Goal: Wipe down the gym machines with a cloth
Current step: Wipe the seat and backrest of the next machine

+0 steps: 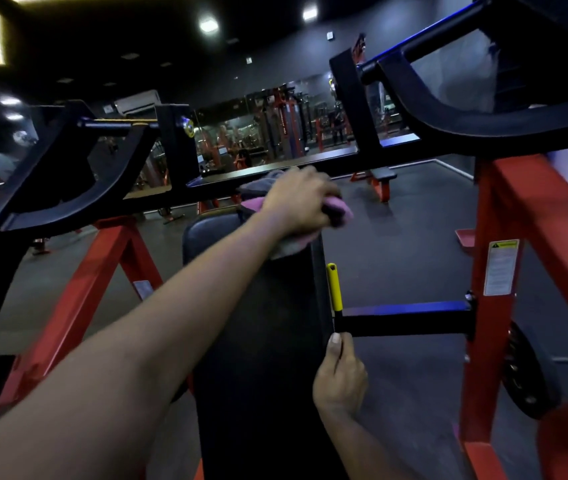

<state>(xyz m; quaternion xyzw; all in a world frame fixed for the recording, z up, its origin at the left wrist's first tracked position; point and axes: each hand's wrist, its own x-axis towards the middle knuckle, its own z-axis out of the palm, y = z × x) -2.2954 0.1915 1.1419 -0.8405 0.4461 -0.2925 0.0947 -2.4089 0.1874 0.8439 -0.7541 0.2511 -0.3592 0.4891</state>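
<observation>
Covering most of the blurred cloth (341, 210), left hand (298, 199) fingers (324, 194) clamped on it, right hand (339, 379) gripping pad (261, 323) edge

Dim gym lit by glaring ceiling spots (208, 25) — wide-angle bending at edges, motion blur around the cloth (339, 209).

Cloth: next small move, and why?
Probably drag the cloth down the back pad towards the camera. The left hand grips it bunched at the pad's top end, against the black crossbar, so the pad's length lies below it. The right hand grips the pad's side edge, apparently steadying it.
</observation>
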